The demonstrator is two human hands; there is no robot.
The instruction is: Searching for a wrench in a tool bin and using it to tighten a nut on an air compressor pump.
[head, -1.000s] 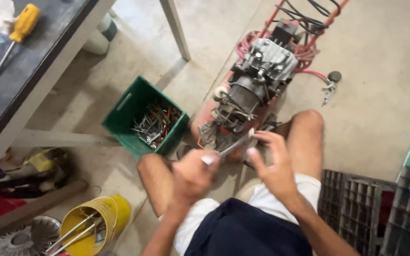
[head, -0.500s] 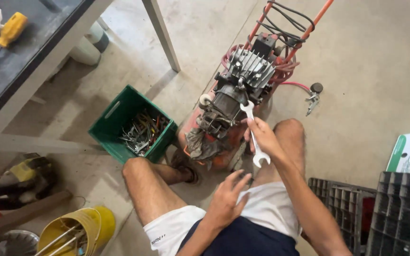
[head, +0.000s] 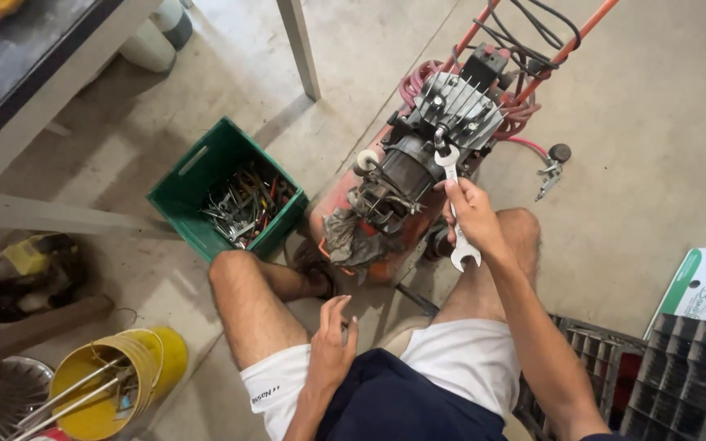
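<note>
I sit on the floor before a small air compressor (head: 418,163) with a finned grey cylinder head and an orange tank. My right hand (head: 474,214) grips a silver open-ended wrench (head: 453,204) by its shaft. The wrench's upper jaw sits at a fitting just below the cylinder head. My left hand (head: 330,343) rests open on my left thigh, fingers spread, holding nothing. A dirty grey rag (head: 351,237) hangs on the compressor's near end, between my knees.
A green crate (head: 206,175) of hand tools stands left of the compressor. A yellow bucket (head: 112,380) with metal rods is at lower left. A table leg (head: 300,49) and dark tabletop (head: 18,57) are upper left. Black plastic crates (head: 672,376) stand at lower right.
Both hands were together on the wrench near my knees. My right hand carried the wrench up to the compressor, while my left hand let go and dropped to my thigh.
</note>
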